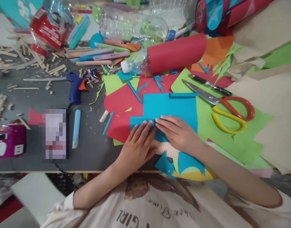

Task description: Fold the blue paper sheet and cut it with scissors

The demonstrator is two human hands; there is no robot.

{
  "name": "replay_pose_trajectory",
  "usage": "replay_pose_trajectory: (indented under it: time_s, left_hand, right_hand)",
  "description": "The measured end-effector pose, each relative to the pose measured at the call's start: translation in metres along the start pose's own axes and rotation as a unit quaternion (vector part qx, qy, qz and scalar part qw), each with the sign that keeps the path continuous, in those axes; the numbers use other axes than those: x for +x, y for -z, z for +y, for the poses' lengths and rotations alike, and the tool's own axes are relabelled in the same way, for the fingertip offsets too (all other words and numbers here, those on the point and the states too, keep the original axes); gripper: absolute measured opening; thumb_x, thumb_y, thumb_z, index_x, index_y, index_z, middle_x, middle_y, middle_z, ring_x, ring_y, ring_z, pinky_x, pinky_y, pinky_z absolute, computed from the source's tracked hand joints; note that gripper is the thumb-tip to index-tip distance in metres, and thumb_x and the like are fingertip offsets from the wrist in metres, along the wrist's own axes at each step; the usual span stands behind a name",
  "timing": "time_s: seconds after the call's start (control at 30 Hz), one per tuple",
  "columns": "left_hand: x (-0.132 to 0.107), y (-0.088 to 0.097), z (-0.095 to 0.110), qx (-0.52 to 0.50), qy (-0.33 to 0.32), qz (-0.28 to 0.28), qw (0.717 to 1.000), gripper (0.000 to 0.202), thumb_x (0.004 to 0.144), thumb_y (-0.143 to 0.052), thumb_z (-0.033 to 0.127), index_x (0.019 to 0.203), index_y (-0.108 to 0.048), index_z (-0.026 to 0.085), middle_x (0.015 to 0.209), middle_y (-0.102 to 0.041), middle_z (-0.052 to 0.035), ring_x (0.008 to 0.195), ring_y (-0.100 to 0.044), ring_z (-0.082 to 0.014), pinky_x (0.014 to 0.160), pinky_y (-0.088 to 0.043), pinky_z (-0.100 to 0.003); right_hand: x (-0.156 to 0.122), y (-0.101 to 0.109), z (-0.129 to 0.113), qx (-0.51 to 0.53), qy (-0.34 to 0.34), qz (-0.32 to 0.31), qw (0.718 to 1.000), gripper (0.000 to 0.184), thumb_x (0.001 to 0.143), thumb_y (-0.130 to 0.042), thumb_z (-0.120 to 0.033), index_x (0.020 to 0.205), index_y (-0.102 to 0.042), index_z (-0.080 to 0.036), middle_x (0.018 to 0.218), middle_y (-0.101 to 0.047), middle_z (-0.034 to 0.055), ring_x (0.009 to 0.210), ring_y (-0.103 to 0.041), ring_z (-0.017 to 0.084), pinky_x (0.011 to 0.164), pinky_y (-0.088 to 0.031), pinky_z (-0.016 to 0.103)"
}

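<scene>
Pressing blue paper (173, 109) fold: left hand (136, 147), right hand (177, 133).

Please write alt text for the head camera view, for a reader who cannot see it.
Both hands, left hand and right hand, press flat on a folded blue paper sheet lying on red and green paper. Red-and-yellow scissors lie at right, a blue glue gun at left.

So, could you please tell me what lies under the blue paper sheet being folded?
Under the blue paper sheet, red paper shows left and green paper right; whatever lies beneath its middle is covered.
</scene>
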State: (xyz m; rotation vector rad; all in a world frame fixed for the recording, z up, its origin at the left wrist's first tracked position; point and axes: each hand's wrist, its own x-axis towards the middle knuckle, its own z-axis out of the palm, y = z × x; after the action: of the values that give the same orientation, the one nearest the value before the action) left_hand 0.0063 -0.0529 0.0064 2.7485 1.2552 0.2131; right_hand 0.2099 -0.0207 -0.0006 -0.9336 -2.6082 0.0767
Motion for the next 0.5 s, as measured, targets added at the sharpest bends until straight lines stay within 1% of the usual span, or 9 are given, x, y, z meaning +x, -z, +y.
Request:
replay_pose_trajectory:
  time_s: [0.13, 0.2, 0.4, 0.5]
  left_hand:
    - [0.0006, 0.0002, -0.0006, -0.003, 0.003, -0.003, 1.0, 0.052, 0.089, -0.045, 0.037, 0.134, -0.042, 0.009, 0.138, -0.049, -0.0149, 0.129, -0.045, -0.0275, 0.107, -0.037, -0.041]
    - [0.0004, 0.0002, -0.0011, -0.007, 0.003, 0.003, 1.0, 0.053, 0.09, -0.044, 0.037, 0.133, -0.042, 0.008, 0.137, -0.05, -0.0155, 0.129, -0.045, -0.0276, 0.106, -0.038, -0.041]
    - [-0.001, -0.0002, -0.0019, -0.006, 0.0, 0.014, 1.0, 0.054, 0.09, -0.044, 0.039, 0.132, -0.042, 0.006, 0.135, -0.052, -0.0161, 0.127, -0.047, -0.0281, 0.105, -0.039, -0.041]
    - [-0.0012, -0.0008, -0.0023, -0.009, -0.002, 0.017, 1.0, 0.054, 0.09, -0.043, 0.039, 0.132, -0.042, 0.005, 0.134, -0.052, -0.0168, 0.127, -0.047, -0.0283, 0.105, -0.04, -0.041]
  right_hand:
    - [0.0004, 0.0005, -0.0002, -0.007, 0.007, -0.006, 1.0, 0.032, 0.09, -0.044, -0.011, 0.116, -0.061, -0.004, 0.122, -0.065, 0.0116, 0.116, -0.055, 0.024, 0.093, -0.053, 0.04]
    - [0.0005, 0.0007, -0.0001, -0.009, 0.01, -0.005, 1.0, 0.031, 0.089, -0.046, -0.011, 0.115, -0.062, -0.003, 0.121, -0.065, 0.0117, 0.115, -0.056, 0.025, 0.092, -0.053, 0.04]
    - [0.0004, 0.0005, -0.0001, 0.0, 0.002, -0.007, 1.0, 0.032, 0.091, -0.043, -0.011, 0.117, -0.061, -0.005, 0.121, -0.065, 0.0113, 0.116, -0.055, 0.023, 0.092, -0.053, 0.04]
    - [0.0007, 0.0006, -0.0003, 0.001, 0.006, -0.005, 1.0, 0.032, 0.09, -0.044, -0.01, 0.116, -0.061, -0.004, 0.12, -0.065, 0.0118, 0.115, -0.055, 0.024, 0.091, -0.054, 0.04]
